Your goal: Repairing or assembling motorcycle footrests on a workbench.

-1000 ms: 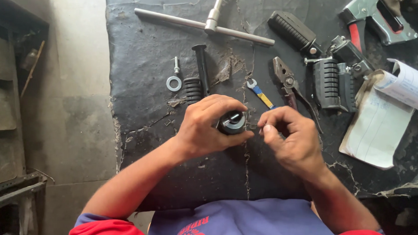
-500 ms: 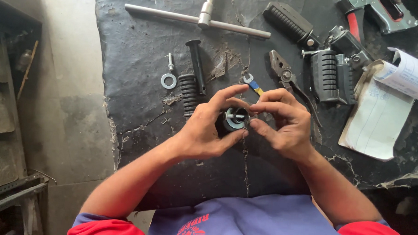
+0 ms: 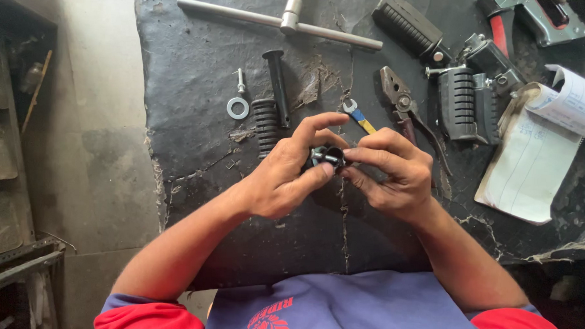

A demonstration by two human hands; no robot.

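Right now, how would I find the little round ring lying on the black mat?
Start at the long metal T-bar tool across the top of the black mat. Go down its left side to a small bolt. Just below lies the washer: flat, silver, with a hole.

The washer (image 3: pixel 237 108) lies left of the ribbed grip (image 3: pixel 266 126), the pliers (image 3: pixel 408 110) right of it, the T-wrench (image 3: pixel 281 21) behind.

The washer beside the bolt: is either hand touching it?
No. The washer lies on the mat, apart from the left hand and right hand.

T-wrench (image 3: pixel 291 20), pliers (image 3: pixel 405 103), washer (image 3: pixel 237 107), papers (image 3: pixel 532 166) on mat.
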